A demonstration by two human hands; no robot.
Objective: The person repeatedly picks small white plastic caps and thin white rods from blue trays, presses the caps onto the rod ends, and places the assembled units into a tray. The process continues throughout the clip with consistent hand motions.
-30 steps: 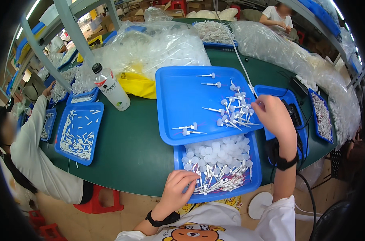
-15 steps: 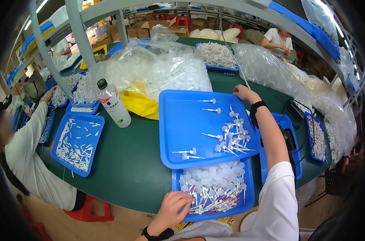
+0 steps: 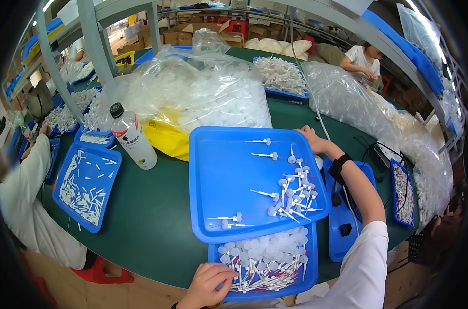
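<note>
My right hand (image 3: 313, 140) is closed on the far right corner of a large blue tray (image 3: 228, 180). Several white pins with round translucent caps (image 3: 295, 193) lie mostly on that tray's right side; a few are scattered elsewhere on it. The tray overlaps the far part of a lower blue tray (image 3: 312, 257), which holds round translucent caps (image 3: 265, 247) and many white and reddish pins (image 3: 267, 280). At the lower tray's left rim, my left hand (image 3: 209, 284) has its thumb and fingers drawn together over the pins. What they hold, if anything, is hidden.
A bottle (image 3: 133, 136) stands left of the trays, near a blue tray of short white tubes (image 3: 84, 201). Behind lies a clear bag of white parts (image 3: 223, 98). At right are a blue tray with black items (image 3: 339, 247) and cables. Co-workers sit left and far right.
The view has shifted, so the trays and bottle sit further left and lower. Both my hands keep their places at the trays. The co-worker at left has leaned away.
</note>
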